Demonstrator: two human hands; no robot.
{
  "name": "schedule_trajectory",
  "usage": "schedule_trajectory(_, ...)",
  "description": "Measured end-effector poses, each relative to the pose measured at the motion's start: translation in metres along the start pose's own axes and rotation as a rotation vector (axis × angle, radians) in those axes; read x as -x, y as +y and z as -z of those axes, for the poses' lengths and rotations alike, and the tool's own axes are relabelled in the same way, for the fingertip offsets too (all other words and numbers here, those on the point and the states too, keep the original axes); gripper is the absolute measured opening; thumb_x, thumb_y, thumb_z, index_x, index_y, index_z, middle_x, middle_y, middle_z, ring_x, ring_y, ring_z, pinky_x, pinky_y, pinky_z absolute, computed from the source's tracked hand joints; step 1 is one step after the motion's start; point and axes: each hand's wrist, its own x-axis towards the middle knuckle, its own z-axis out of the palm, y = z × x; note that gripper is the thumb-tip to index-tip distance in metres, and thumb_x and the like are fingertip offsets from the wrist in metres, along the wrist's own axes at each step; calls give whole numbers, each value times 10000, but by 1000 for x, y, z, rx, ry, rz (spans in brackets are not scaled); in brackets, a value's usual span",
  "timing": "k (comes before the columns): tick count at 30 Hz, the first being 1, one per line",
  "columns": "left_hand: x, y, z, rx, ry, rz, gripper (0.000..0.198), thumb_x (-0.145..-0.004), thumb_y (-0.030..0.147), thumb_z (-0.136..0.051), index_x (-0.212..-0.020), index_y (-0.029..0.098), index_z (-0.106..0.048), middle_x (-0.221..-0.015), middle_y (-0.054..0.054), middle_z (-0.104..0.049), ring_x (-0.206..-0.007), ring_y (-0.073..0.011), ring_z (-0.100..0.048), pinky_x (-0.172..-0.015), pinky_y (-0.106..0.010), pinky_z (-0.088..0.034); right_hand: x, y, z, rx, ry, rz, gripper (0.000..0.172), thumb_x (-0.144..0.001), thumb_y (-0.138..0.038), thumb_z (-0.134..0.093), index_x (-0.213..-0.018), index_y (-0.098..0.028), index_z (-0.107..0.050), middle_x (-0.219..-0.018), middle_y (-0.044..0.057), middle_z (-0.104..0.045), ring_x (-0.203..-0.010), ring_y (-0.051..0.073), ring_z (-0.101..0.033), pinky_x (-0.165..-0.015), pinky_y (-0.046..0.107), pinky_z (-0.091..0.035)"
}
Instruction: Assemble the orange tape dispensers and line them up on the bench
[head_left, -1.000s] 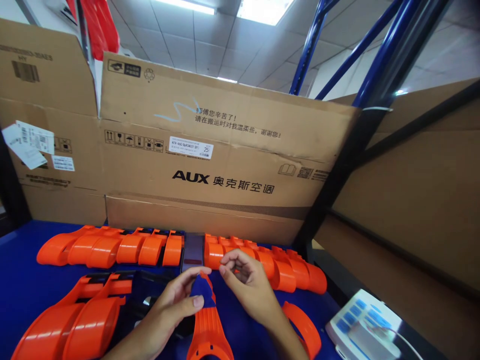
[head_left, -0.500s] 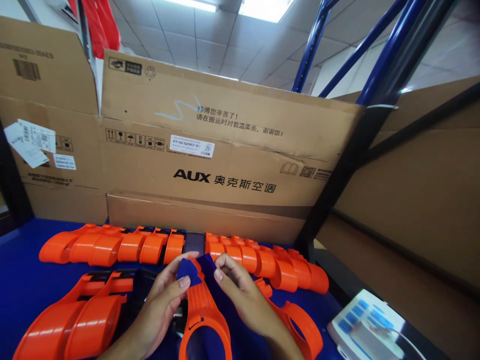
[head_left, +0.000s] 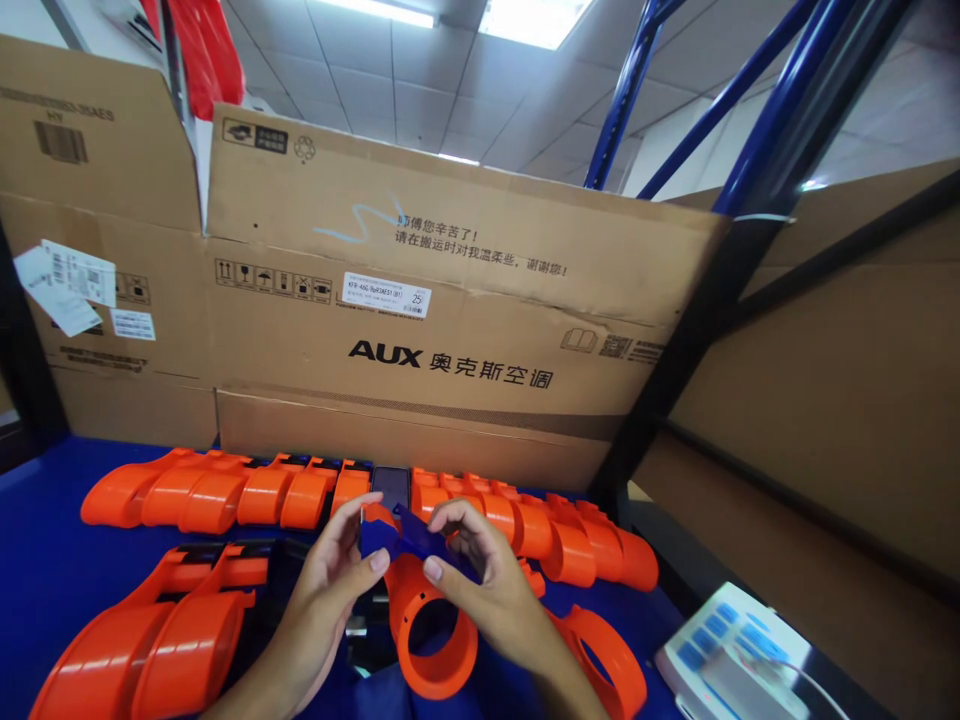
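Held up in front of me is an orange plastic part (head_left: 437, 672) with a round ring at its lower end. My left hand (head_left: 341, 575) grips its upper end, thumb over a dark blue patch there. A thin dark blue strip (head_left: 424, 535) crosses from that upper end to my right hand (head_left: 484, 575), whose thumb and fingers are closed around it. I cannot tell whether the strip is film or stiff plastic, nor whether it is fixed to the orange part. Another orange ring part (head_left: 626, 660) lies just right of my right forearm.
Similar orange parts (head_left: 300, 500) stand in a row along the back of the blue table (head_left: 37, 560), with a dark block (head_left: 391, 488) among them. Two more orange parts (head_left: 187, 640) are at front left. A white keypad device (head_left: 739, 650) with a cable sits right. Cardboard (head_left: 450, 300) walls the back.
The orange part has tilted, so its ring now faces me more and sits slightly right and higher. The blue strip has swung from upright to slanting across toward my right hand.
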Motion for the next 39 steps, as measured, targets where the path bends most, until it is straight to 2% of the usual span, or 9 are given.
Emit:
schedule_trajectory(9, 0, 3, -2, 26, 20, -13, 467, -842, 236, -765, -1278, 344, -633, -1274, -7, -691, -1176, -225, -615, -984, -296, -483, 0, 0, -3, 33, -4, -17, 279, -894, -395, -704, -1077, -231, -573, -1052, 41, -591, -992, 215, -585, -855, 326, -507)
schedule_trajectory(15, 4, 7, -4, 44, 45, -36, 512, -784, 232, -809, -1258, 352, -660, -1314, 1, -687, -1224, -260, -602, -989, -310, -497, 5, -3, -7, -29, -68, 17, 350, -954, -392, -630, -1266, -267, -530, -1232, 73, -613, -1170, 248, -602, -964, 383, -519)
schedule_trajectory(20, 6, 6, 1, 42, -5, -57, 621, -768, 264, -815, -1353, 325, -614, -1520, -37, -546, -1441, -342, -407, -1117, -384, -420, 9, -5, -8, 197, 2, 130, 456, -898, -396, -695, -1309, -264, -547, -1248, 96, -657, -1140, 284, -638, -995, 450, -511)
schedule_trajectory(22, 5, 9, 1, 19, -33, -62, 588, -806, 301, -782, -1365, 302, -601, -1530, -66, -532, -1444, -365, -401, -1133, -425, -406, 9, -3, -8, 343, 49, 199, 547, -839, -391, -760, -1328, -263, -552, -1235, 106, -669, -1117, 303, -646, -971, 464, -522)
schedule_trajectory(25, 4, 16, -1, -99, -44, -109, 487, -849, 310, -744, -1317, 275, -614, -1478, -94, -574, -1424, -357, -430, -1180, -460, -333, 9, 1, -7, 541, 98, 343, 664, -773, -375, -826, -1368, -259, -553, -1216, 120, -670, -1107, 325, -638, -970, 496, -518)
schedule_trajectory(27, 4, 18, -3, -164, -18, -141, 425, -839, 290, -759, -1246, 288, -638, -1433, -79, -610, -1409, -332, -453, -1195, -449, -302, 8, 4, -6, 635, 117, 444, 641, -794, -365, -810, -1376, -262, -562, -1183, 127, -671, -1074, 325, -640, -945, 513, -527)
schedule_trajectory(31, 1, 13, -1, -211, 34, -176, 356, -812, 285, -786, -1141, 297, -649, -1310, -58, -679, -1309, -314, -550, -1147, -430, -359, 9, 8, -6, 715, 124, 559, 626, -829, -344, -783, -1404, -276, -545, -1126, 121, -670, -997, 306, -650, -874, 504, -552)
schedule_trajectory(35, -3, 3, 5, -254, 160, -242, 399, -722, 291, -855, -1073, 287, -665, -1146, -30, -711, -1226, -318, -577, -1056, -380, -427, 10, 10, -7, 735, 136, 600, 700, -817, -349, -804, -1445, -286, -502, -1101, 120, -665, -972, 303, -649, -843, 492, -557)
schedule_trajectory(39, -4, 0, 7, -252, 158, -236, 404, -707, 294, -863, -1058, 288, -664, -1114, -14, -703, -1130, -283, -601, -973, -334, -451, 10, 12, -7, 756, 137, 621, 733, -820, -341, -806, -1468, -286, -469, -1100, 121, -659, -969, 302, -645, -837, 490, -555)
